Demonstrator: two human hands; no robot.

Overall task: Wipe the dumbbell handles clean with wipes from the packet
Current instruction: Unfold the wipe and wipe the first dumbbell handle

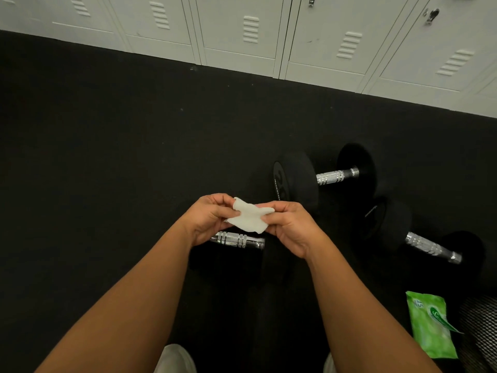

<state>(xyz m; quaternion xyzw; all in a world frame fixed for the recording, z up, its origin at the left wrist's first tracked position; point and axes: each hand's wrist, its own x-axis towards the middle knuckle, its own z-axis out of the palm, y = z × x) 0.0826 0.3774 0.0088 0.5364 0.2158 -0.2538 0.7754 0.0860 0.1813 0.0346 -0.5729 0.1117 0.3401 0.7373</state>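
Note:
A crumpled white wipe (pixel 248 217) is held between both hands above the floor. My left hand (pixel 208 218) pinches its left edge and my right hand (pixel 289 224) pinches its right edge. Directly beneath them lies a dumbbell with a chrome knurled handle (pixel 236 240); its black ends are hard to make out against the floor. A second dumbbell (pixel 333 176) lies farther back on the right, and a third dumbbell (pixel 427 244) sits at the right. The green wipes packet (pixel 430 325) lies on the floor at the lower right, its flap lifted.
The floor is black rubber matting (pixel 107 170). A row of pale grey lockers (pixel 242 30) runs along the far side. A dark mesh object (pixel 481 327) sits at the right edge beside the packet. My light shoes (pixel 174 359) show at the bottom.

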